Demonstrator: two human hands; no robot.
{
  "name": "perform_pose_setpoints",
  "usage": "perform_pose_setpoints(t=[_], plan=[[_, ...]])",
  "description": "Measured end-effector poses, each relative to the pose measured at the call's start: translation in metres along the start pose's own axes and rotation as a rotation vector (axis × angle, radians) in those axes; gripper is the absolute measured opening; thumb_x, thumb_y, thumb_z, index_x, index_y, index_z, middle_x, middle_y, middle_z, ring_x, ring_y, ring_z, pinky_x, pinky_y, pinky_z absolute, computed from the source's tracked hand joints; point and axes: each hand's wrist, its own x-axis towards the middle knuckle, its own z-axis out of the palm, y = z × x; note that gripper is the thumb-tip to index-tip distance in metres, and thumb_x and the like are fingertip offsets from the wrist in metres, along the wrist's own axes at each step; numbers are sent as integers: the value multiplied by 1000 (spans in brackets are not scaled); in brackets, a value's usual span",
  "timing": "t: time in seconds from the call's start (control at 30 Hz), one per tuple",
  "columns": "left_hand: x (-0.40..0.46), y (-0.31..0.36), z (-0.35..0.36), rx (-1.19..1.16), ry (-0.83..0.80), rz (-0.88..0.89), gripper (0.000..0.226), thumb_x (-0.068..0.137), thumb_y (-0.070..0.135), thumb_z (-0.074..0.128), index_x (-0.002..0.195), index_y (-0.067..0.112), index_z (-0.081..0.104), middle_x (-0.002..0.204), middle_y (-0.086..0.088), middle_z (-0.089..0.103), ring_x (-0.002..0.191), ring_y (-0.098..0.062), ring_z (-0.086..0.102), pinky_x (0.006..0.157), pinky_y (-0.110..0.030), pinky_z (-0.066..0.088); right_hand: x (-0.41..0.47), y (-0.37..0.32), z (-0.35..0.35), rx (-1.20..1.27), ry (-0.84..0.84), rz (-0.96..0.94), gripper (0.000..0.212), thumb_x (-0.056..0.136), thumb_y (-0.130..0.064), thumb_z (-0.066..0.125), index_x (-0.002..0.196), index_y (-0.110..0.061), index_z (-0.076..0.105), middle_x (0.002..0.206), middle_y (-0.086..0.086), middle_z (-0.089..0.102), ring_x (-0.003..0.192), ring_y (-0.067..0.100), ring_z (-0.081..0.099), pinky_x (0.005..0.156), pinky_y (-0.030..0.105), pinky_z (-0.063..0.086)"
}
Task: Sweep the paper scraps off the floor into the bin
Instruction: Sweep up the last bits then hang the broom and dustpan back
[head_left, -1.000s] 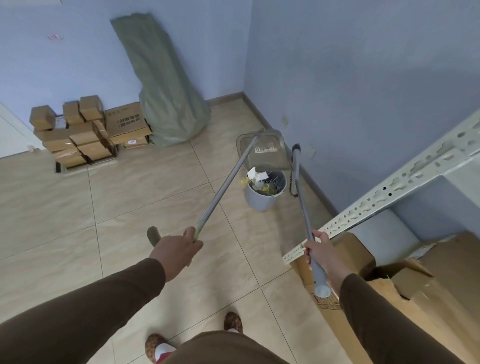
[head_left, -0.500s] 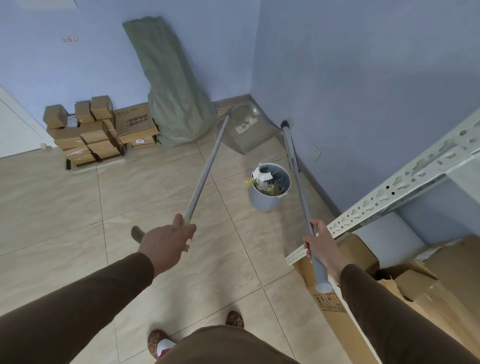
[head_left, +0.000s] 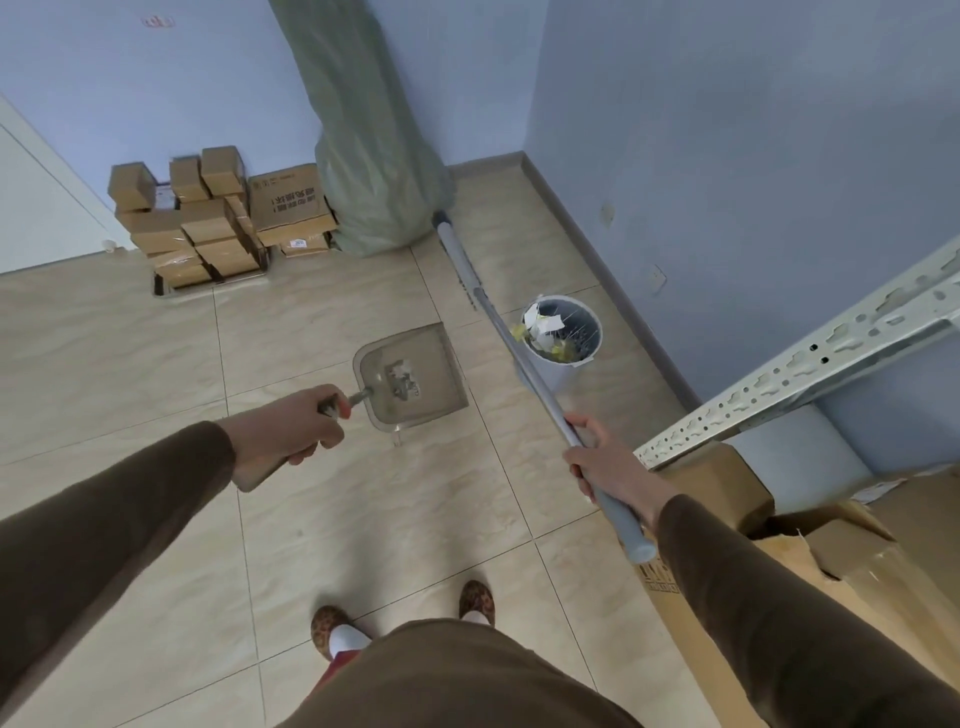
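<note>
Dustpan (head_left: 410, 379) swung down; its label (head_left: 401, 382) unreadable.

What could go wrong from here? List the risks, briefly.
1. The broom handle in the right hand crosses right in front of the bin, which is full of paper scraps; a swing might tip it and spill them.
2. The dustpan, gripped by the left hand, may carry leftover bits; tilting it could drop them on the floor.
3. The metal shelf rail juts out beside the right hand and could snag it.
</note>
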Motion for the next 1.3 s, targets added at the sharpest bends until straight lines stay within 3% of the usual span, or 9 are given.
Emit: perform_pose_setpoints(t=[0.1, 0.23, 0.43, 0.53, 0.8, 0.9, 1.07, 1.17, 1.3], plan=[[0, 2, -11, -47, -72, -60, 26, 84, -5, 54, 107, 7, 58, 63, -3, 51, 44, -12, 39, 41, -23, 32, 3, 11, 3, -4, -52, 86, 42, 93, -10, 55, 128, -33, 52, 69, 6, 58, 51, 15, 49, 47, 27, 42], [9, 7, -7, -98, -157, -116, 21, 85, -2, 53, 104, 7, 58, 73, -5, 53, 51, -12, 40, 43, -23, 33, -3, 32, 4, -155, -50, 146, 42, 91, -3, 52, 127, -25, 51, 72, 9, 58, 46, 13, 48, 42, 22, 42], [49, 26, 17, -92, -192, -194, 23, 89, 7, 57, 111, 1, 61, 86, -15, 59, 50, -13, 39, 41, -21, 36, -3, 60, -4, -322, -37, 266, 40, 93, -3, 43, 129, -21, 45, 86, 9, 57, 62, 17, 51, 46, 22, 44], [70, 35, 30, -29, -209, -198, 16, 87, 11, 59, 100, 3, 58, 85, -16, 59, 48, -14, 41, 42, -23, 36, 9, 65, -12, -396, -25, 300, 34, 94, -5, 41, 125, -19, 46, 93, 11, 60, 66, 20, 56, 50, 25, 47], [107, 44, 50, 139, -26, -183, 17, 86, 12, 53, 91, -2, 59, 72, -16, 60, 46, -19, 48, 40, -22, 37, 56, 74, 21, -301, -37, 421, 40, 96, 2, 39, 136, -2, 41, 94, 16, 56, 61, 21, 54, 52, 29, 48], [110, 40, 47, 144, -15, -224, 16, 85, 10, 53, 92, -3, 59, 75, -17, 60, 49, -20, 48, 42, -23, 38, 52, 70, 48, -249, -159, 477, 45, 95, -1, 40, 138, -11, 33, 108, 18, 53, 64, 19, 51, 51, 27, 48], [108, 31, 43, 116, -29, -253, 19, 86, 9, 53, 100, -3, 58, 80, -17, 59, 51, -19, 47, 45, -23, 37, 27, 35, 6, -8, -286, 509, 40, 97, -2, 46, 134, -17, 42, 68, 9, 49, 37, 12, 44, 34, 17, 35], [101, 28, 40, 87, -50, -275, 25, 87, 10, 54, 108, -3, 57, 84, -17, 59, 49, -17, 45, 45, -23, 37, 9, 15, -25, -13, -373, 461, 36, 99, -7, 48, 132, -22, 43, 63, 7, 50, 40, 14, 42, 33, 21, 35], [90, 25, 33, 64, -160, -322, 26, 90, 10, 56, 114, 0, 59, 100, -26, 70, 41, -13, 43, 41, -20, 35, -7, 4, -23, -54, -340, 407, 35, 98, -11, 49, 128, -28, 46, 66, 7, 53, 43, 13, 43, 38, 22, 38]])
